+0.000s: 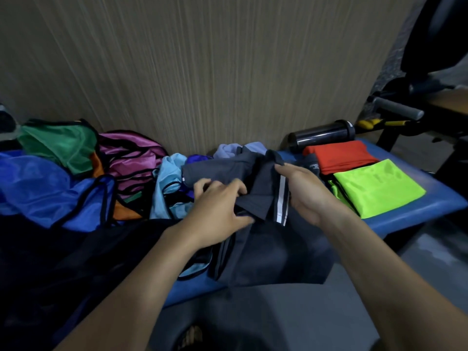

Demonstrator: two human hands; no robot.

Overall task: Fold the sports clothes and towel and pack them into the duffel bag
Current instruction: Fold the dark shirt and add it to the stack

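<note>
Dark grey shorts [263,196] with a white side stripe lie partly bunched at the middle of the blue bench [415,211]. My left hand [217,206] grips a fold of them at the left. My right hand [304,193] pinches their striped edge at the right. A folded neon-green bib [377,186] and a folded red garment [339,153] lie on the bench at the right. A heap of unfolded bibs, blue [43,188], green [60,145], pink [131,158] and light blue [169,188], covers the left. A dark bag [50,262] sits at the lower left, its opening not visible.
A wood-grain wall [202,72] stands right behind the bench. A black bottle [321,135] lies on its side at the back right. Gym equipment with a grey padded bar [397,107] stands beyond the right end. Grey floor [430,249] shows at the lower right.
</note>
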